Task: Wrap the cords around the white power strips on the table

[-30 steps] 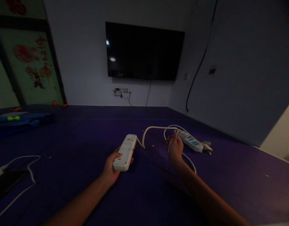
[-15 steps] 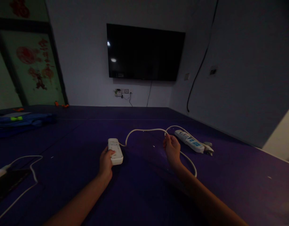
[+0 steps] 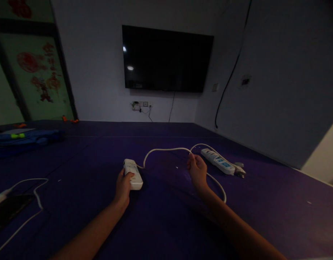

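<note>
My left hand [image 3: 123, 187] is closed round the near end of a white power strip [image 3: 133, 173] that rests on the purple floor mat [image 3: 166, 224]. Its white cable [image 3: 161, 151] arcs away to the right. My right hand [image 3: 196, 171] pinches that cable where it bends, and the cable runs on behind my wrist in a loop [image 3: 219, 186]. A second white power strip with blue labels [image 3: 217, 161] lies just beyond my right hand, with a plug [image 3: 239, 169] at its far end.
A dark wall-mounted TV [image 3: 166, 57] hangs ahead above wall sockets [image 3: 140, 104]. Another white cable [image 3: 33, 187] and a dark flat object [image 3: 5, 211] lie at the left. Blue items [image 3: 25, 139] sit far left. A wall stands close on the right.
My left hand turned the power strip from lying angled and lifted to resting on the mat further left. The cable stretched out between my hands. My right hand shifted slightly left.
</note>
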Tool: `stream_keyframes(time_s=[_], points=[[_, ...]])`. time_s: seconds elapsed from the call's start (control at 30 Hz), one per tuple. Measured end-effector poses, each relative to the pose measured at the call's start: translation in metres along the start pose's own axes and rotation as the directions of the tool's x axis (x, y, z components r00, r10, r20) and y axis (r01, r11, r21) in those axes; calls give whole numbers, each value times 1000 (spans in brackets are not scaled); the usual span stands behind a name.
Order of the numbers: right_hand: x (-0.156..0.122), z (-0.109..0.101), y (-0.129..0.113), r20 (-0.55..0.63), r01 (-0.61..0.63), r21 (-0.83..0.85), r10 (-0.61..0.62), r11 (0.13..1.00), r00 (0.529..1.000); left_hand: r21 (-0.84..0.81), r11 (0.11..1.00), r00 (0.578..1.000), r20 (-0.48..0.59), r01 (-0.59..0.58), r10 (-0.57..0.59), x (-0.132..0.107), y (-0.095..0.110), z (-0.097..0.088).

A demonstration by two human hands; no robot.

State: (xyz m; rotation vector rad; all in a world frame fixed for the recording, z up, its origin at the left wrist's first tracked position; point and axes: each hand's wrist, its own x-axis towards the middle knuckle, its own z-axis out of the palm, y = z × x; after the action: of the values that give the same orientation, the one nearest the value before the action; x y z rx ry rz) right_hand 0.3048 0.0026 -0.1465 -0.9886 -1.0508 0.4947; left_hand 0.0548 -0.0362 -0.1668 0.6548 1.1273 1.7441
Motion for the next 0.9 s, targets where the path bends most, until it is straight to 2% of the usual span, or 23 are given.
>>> stream_keyframes(time_s=[0.2, 0.3, 0.43, 0.63, 0.7, 0.8, 0.9], points=[[0, -1, 0, 2, 17, -12, -17, 1000, 1000, -21, 995, 992, -78, -98, 96, 3, -2, -2], [-1, 0, -1, 8, 28, -13, -27, 1000, 1000, 38, 991, 984, -115, -131, 135, 4, -2, -3], [-2, 0, -2, 13, 33, -16, -33, 999, 999, 149, 980, 983, -109, -130, 147, 4, 0, -3], [-2, 1, -2, 20, 34, -18, -33, 999, 999, 33, 990, 988, -72, -138, 140, 2, -1, -6], [-2, 1, -3, 20, 44, -32, -44, 998, 999, 41, 988, 986, -68, -147, 150, 2, -1, -7], [-2, 0, -5, 40, 80, -97, -76, 992, 996, 263, 952, 981, -76, -154, 180, 2, 1, -5], [-2, -1, -9, 135, 156, -187, -132, 970, 982, 501, 850, 974, -53, -163, 219, 3, 3, -4]])
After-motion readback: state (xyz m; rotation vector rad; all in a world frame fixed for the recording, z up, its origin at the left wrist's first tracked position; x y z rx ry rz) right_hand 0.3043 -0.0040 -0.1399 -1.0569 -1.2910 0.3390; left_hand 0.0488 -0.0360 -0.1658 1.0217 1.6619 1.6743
